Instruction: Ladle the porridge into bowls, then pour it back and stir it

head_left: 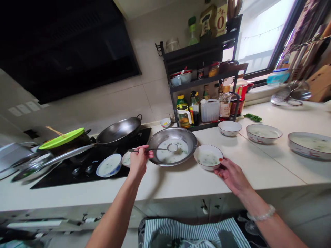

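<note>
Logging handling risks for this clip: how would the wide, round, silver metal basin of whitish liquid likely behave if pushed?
The wide, round, silver metal basin looks stiff, so it should hardly flex. The whitish liquid pooled inside probably adds weight and could slosh if pushed abruptly. Its smooth, shiny metal may be slippery to grip.

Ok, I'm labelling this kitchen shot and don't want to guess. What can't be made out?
All in the head view:
- Small bowl left of the metal basin: its right part, hidden by the left hand.
- Rightmost bowl: its far end, cut off by the right edge.
- Ladle: whether its scoop holds liquid, too small and blurred.
- Lower-shelf bottles: label wording, too small and blurred.
</note>
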The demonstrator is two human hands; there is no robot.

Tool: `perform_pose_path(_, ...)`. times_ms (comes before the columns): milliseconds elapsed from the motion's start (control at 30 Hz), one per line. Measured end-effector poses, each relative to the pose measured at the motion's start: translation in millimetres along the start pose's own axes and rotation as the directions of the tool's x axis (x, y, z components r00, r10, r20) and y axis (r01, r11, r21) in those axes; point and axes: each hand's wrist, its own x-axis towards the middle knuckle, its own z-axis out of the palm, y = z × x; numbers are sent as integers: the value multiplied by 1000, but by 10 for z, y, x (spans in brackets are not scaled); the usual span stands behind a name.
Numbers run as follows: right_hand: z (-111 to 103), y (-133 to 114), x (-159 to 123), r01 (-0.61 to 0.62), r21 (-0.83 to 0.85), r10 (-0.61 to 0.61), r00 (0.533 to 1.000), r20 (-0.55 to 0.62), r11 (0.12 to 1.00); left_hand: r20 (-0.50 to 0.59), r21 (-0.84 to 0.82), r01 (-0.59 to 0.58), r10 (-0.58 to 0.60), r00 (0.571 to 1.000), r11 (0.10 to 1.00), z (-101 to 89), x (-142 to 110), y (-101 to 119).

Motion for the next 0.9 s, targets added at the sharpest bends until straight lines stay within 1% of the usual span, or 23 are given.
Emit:
perform_pose_path(400, -13, 21, 16, 2, 47, -2, 1000, -12, 999, 18, 3, 18, -18, 1000, 1000, 11, -21, 49)
perform_pose_path(600, -2, 13, 6, -8, 23, 8, 1000, -9, 1000, 30, 4, 14, -14, 999, 1000, 44, -53, 122)
perform_pose_path(733, 13, -3, -6, -11, 12, 11, 1000, -9, 1000, 60, -2, 3, -3, 998, 1000, 112, -117, 219)
perform_pose_path(900, 10, -1, -2, -6, 10, 6, 1000, -3, 1000, 150, -38, -1, 6, 989, 999, 280, -279, 371)
